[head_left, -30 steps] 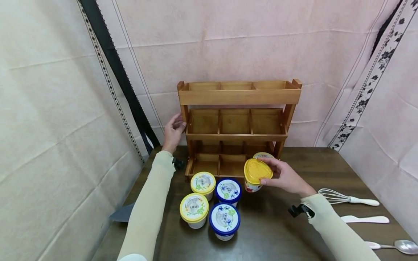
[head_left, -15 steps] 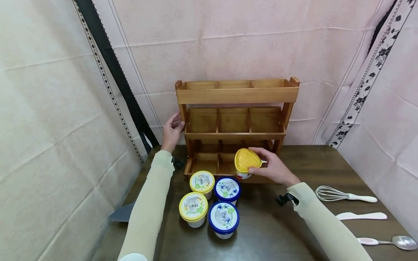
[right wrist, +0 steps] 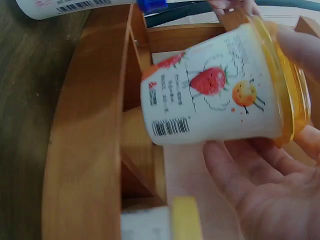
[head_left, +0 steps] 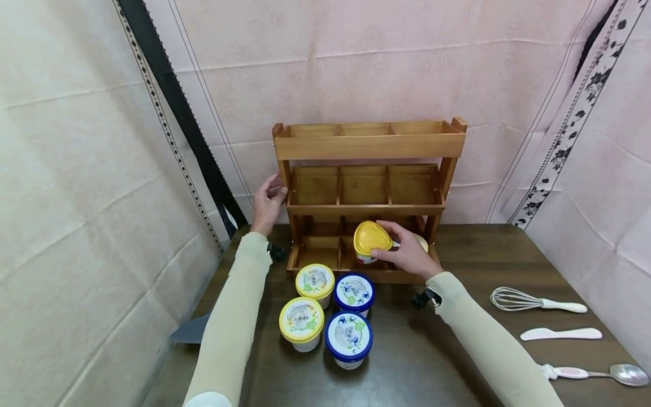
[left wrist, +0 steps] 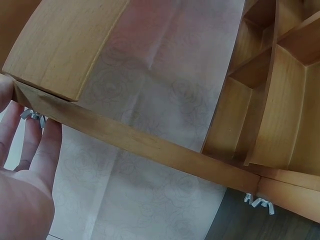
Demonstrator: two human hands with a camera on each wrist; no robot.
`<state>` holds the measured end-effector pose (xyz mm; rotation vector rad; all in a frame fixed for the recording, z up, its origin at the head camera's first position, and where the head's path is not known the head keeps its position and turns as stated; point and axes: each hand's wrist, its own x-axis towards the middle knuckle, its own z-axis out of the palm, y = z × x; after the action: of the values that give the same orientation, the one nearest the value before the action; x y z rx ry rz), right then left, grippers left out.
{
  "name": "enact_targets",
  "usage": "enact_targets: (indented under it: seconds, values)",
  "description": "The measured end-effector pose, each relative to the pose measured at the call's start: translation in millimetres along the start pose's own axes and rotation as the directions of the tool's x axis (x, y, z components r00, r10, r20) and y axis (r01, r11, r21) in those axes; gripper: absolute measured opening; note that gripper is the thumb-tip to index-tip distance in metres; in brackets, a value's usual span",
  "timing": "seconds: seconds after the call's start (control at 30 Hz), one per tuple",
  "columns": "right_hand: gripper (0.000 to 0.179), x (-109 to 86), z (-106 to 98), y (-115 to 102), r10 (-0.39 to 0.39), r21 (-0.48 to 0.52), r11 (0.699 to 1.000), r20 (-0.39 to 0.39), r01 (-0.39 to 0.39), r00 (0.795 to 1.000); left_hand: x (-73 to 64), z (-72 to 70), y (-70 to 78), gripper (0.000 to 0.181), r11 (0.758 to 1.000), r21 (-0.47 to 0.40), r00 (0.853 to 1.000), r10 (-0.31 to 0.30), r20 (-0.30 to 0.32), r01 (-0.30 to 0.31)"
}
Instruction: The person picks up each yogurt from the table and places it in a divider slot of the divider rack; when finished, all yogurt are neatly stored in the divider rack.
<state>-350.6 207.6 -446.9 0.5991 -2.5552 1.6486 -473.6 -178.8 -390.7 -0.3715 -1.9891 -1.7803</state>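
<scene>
My right hand (head_left: pixel 406 252) grips a white yogurt cup (right wrist: pixel 215 90) with a yellow lid (head_left: pixel 372 237), printed with a strawberry. The cup is over the middle compartment of the bottom tier of a wooden shelf rack (head_left: pixel 368 148). In the right wrist view my fingers and thumb are round its lid end. Another yellow-lidded cup (right wrist: pixel 145 225) sits in the rack's bottom right compartment, mostly behind my hand in the head view. My left hand (head_left: pixel 268 206) holds the rack's left post (left wrist: pixel 135 140), thumb on one side and fingers on the other, beside a wing nut (left wrist: pixel 34 117).
Before the rack stand two yellow-lidded cups (head_left: pixel 302 320) and two blue-lidded cups (head_left: pixel 348 337). On the table's right lie a whisk (head_left: pixel 534 301), a white knife (head_left: pixel 561 334) and a spoon (head_left: pixel 600 373). A cloth wall (head_left: pixel 381 68) rises behind.
My right hand has carried the yellow-lidded yogurt cup left and away from me, from the rack's right front to over its bottom middle compartment. My left hand keeps its hold on the post.
</scene>
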Motion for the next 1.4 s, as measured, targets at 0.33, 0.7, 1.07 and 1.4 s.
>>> enact_targets:
  seconds: [0.33,0.7,1.07,1.4]
  values:
    - [0.089,18.4,21.6,18.5,0.050,-0.057,0.997,-0.063,-0.054,0.997,0.5,0.6,-2.6,0.049,1.000,0.005,1.000,-0.009,-0.004,0.009]
    - [0.091,27.8,35.9,24.1,0.143,-0.162,0.974,-0.099,-0.158,0.985,-0.6,0.3,0.9,0.048,1.000,0.014,1.000,-0.013,-0.009,0.013]
    - [0.092,25.7,41.1,21.7,0.204,-0.157,0.962,-0.124,-0.222,0.971,0.2,-0.9,-4.1,0.048,1.000,0.016,1.000,-0.017,-0.001,0.017]
    - [0.084,15.5,31.8,10.3,0.095,-0.216,0.969,-0.130,-0.122,0.987,-1.8,0.2,-3.2,0.049,1.000,0.024,1.000,-0.014,-0.006,0.014]
